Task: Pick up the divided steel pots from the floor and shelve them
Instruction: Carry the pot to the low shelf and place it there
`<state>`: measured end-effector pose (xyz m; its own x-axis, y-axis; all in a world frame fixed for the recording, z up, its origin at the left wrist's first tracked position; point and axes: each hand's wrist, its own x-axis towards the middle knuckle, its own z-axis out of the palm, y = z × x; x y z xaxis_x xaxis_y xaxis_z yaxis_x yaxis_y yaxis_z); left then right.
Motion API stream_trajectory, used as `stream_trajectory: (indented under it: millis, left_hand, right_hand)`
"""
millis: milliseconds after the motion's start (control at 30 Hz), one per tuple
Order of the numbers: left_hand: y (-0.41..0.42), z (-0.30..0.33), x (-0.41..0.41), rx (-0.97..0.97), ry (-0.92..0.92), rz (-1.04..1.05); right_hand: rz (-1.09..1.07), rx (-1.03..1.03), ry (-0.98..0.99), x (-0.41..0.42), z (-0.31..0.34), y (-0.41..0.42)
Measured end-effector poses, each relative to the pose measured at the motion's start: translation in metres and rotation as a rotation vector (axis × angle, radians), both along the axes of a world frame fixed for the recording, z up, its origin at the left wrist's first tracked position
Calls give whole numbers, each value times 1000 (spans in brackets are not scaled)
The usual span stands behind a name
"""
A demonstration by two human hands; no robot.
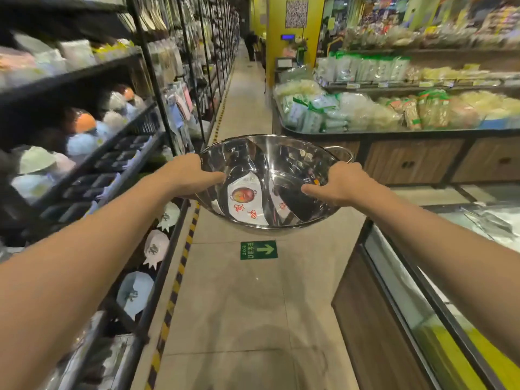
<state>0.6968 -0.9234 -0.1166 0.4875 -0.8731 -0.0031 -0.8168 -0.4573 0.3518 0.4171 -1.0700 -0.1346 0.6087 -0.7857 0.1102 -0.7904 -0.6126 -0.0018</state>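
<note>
A shiny divided steel pot [270,161] hangs in the air over the aisle floor, tilted toward me, with a curved divider and a white label with a red picture inside. My left hand [191,175] grips its left rim, thumb inside the bowl. On the right rim my right hand [337,184] holds on, just below a small loop handle [342,153]. Both arms reach out in front of me. No other pot is in view.
Black wire shelves [92,161] with hats and dark trays run along the left, edged by yellow-black floor tape [180,274]. On the right are a glass-topped freezer [439,277] and a wooden counter of bagged food [365,111]. A green exit sticker [259,249] marks the floor. A person [250,46] stands far down the aisle.
</note>
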Motion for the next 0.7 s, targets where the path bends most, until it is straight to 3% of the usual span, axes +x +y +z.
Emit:
stream_trajectory:
  millis: [367,533,700]
  left_hand:
    - [91,48,22,-90,-90,376]
    - [193,55,-2,-103,-109,677]
    - [327,65,-57,-101,-110,961]
  right_hand:
    - [347,-92,-114,89,38,8]
    - [668,-83,-140,149,42,57]
    - [955,-113,-94,196,49,160]
